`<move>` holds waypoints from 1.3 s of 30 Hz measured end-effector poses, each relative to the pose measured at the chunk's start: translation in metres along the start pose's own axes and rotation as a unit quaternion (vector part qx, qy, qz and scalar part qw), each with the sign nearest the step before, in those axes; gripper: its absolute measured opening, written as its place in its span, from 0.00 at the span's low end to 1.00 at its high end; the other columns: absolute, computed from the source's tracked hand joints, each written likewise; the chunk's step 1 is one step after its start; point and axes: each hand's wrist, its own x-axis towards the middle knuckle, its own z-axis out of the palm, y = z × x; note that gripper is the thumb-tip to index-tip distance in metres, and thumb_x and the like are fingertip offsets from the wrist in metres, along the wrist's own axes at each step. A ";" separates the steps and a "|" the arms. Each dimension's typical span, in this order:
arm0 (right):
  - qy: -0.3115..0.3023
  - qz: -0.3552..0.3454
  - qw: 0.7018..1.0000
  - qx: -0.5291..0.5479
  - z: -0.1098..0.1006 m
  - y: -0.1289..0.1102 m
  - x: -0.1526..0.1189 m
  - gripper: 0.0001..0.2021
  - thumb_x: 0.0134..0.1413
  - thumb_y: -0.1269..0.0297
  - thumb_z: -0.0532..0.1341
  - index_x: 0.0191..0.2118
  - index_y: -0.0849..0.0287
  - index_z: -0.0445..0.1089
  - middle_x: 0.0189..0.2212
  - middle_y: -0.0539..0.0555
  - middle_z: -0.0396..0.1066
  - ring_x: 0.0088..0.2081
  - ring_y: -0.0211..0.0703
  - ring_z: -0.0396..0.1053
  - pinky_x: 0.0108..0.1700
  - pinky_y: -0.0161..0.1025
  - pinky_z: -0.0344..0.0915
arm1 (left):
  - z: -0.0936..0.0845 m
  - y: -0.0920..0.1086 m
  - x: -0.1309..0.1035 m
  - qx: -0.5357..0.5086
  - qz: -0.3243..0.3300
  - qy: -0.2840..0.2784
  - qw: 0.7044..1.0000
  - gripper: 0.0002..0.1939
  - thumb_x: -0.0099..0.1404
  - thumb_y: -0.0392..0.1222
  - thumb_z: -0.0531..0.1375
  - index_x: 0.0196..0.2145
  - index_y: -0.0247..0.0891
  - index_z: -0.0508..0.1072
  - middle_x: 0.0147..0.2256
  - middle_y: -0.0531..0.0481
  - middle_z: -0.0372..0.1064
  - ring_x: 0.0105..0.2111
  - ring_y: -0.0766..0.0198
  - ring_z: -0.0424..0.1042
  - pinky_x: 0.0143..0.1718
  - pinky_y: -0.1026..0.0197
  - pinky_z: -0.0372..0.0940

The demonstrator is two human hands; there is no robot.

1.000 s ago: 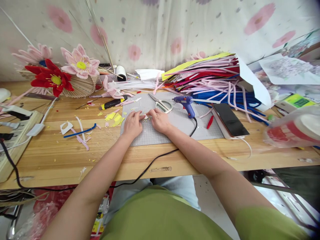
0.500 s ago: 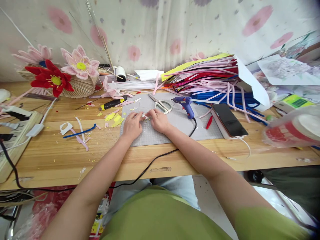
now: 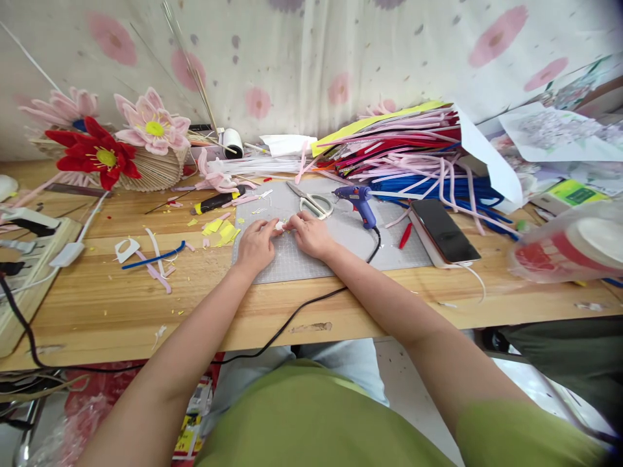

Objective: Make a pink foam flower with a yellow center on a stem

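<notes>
A small white piece (image 3: 279, 226) is held between the fingertips of two hands, over the upper left part of one gray cutting mat (image 3: 272, 269). By the left hand (image 3: 256, 246) the piece is gripped from its left side, the index finger and thumb being brought nearly together at it; the other fingers are curled. By the right hand (image 3: 312, 235) it is pinched from the opposite side, with the fingers bent and bunched close; how the right thumb is placed cannot be told, as it is hidden. The piece is partly covered by the fingertips, so its exact shape cannot be made out.

On the mat, one pair of scissors (image 3: 311, 198) is laid just beyond the right hand, and one purple glue gun (image 3: 361, 202) is placed to the right of it. One red piece (image 3: 405, 236) and one phone (image 3: 444, 230) are seen farther right. To the left, one black and yellow cutter (image 3: 220, 200) and one blue strip (image 3: 154, 255) are found. At the back left, one red flower (image 3: 100, 154) and two pink flowers (image 3: 154, 126) are displayed.
</notes>
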 end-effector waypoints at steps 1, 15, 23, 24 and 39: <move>0.005 -0.006 1.000 0.003 0.000 0.001 0.000 0.16 0.54 0.75 0.47 0.46 0.61 0.64 0.44 0.57 0.69 0.50 0.42 0.62 0.44 0.36 0.60 | 0.000 0.000 0.000 0.001 -0.009 -0.003 1.000 0.30 0.52 0.27 0.51 0.54 0.35 0.65 0.42 0.43 0.71 0.49 0.56 0.65 0.52 0.54 0.60; 0.126 0.065 0.981 0.130 0.004 0.014 0.001 0.21 0.47 0.79 0.46 0.48 0.60 0.60 0.38 0.54 0.72 0.44 0.42 0.66 0.44 0.38 0.61 | -0.001 -0.010 0.004 -0.173 -0.093 0.146 0.969 0.20 0.60 0.32 0.52 0.50 0.38 0.63 0.40 0.46 0.73 0.40 0.61 0.69 0.44 0.57 0.62; 0.129 0.032 0.980 0.149 0.005 0.010 0.002 0.15 0.49 0.75 0.50 0.44 0.59 0.62 0.39 0.54 0.71 0.42 0.43 0.66 0.43 0.39 0.62 | 0.000 -0.024 0.005 -0.247 -0.181 0.184 0.934 0.08 0.63 0.36 0.49 0.38 0.38 0.66 0.30 0.50 0.65 0.31 0.65 0.66 0.37 0.62 0.61; 0.120 0.018 0.981 0.154 0.005 0.007 0.003 0.14 0.50 0.74 0.50 0.44 0.59 0.63 0.40 0.54 0.72 0.43 0.43 0.65 0.45 0.40 0.62 | -0.001 -0.024 0.004 -0.235 -0.174 0.176 0.940 0.07 0.63 0.36 0.50 0.37 0.38 0.66 0.29 0.50 0.64 0.32 0.64 0.66 0.38 0.61 0.61; 0.175 0.037 0.961 0.210 0.005 0.014 0.003 0.18 0.48 0.78 0.47 0.45 0.59 0.59 0.37 0.54 0.74 0.45 0.45 0.67 0.49 0.45 0.61 | -0.002 -0.017 0.019 -0.097 0.085 -0.066 0.989 0.25 0.58 0.31 0.54 0.54 0.37 0.60 0.47 0.45 0.69 0.49 0.58 0.65 0.52 0.53 0.59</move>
